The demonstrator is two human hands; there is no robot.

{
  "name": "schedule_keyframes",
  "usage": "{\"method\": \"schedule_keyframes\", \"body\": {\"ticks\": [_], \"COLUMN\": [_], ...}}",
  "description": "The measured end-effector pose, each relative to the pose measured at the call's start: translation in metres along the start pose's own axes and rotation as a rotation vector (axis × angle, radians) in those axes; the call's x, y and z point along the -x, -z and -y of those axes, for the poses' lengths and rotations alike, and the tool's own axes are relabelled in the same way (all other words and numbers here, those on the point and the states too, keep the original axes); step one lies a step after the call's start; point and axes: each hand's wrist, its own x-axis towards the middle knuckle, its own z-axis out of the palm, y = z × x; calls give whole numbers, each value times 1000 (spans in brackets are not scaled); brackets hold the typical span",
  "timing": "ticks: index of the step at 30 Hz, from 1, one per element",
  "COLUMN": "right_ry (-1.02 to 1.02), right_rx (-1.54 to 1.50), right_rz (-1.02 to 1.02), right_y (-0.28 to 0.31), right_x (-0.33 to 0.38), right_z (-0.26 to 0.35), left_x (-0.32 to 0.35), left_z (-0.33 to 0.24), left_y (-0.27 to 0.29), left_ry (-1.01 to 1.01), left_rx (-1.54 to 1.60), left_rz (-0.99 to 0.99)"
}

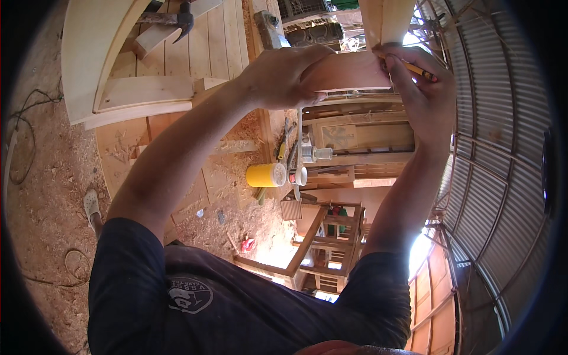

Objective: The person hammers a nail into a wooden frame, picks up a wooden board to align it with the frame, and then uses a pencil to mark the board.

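Note:
My left hand (284, 77) is closed around one end of a short, pale wooden board (349, 72), with the thumb along one side and fingers along the other. The board's other end meets a larger pale timber (387, 21) that runs up to the top edge. My right hand (427, 89) is at that meeting point and pinches a yellow pencil (419, 71). The pencil's tip is against the wood or very close to it; fingers partly hide it.
At upper left, a hammer (185, 25) lies on wood beside a curved wooden frame (97, 59). A yellow tub (265, 176) stands near a clear jar (322, 154). Sawdust covers the ground (47, 236), where a cord (74, 266) lies. A slatted wooden frame (307, 242) stands beyond; corrugated metal sheeting (503, 118) fills the right.

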Motion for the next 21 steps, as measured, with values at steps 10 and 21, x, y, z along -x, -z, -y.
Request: {"method": "schedule_keyframes", "body": {"ticks": [10, 21], "right_ry": [15, 10], "right_rx": [34, 48], "right_rz": [-10, -22], "right_y": [1, 1], "right_x": [-1, -1], "right_z": [1, 1], "left_x": [0, 0], "left_z": [-3, -1], "left_y": [2, 2], "left_ry": [-35, -40], "left_rx": [19, 4], "left_rz": [-37, -30]}}
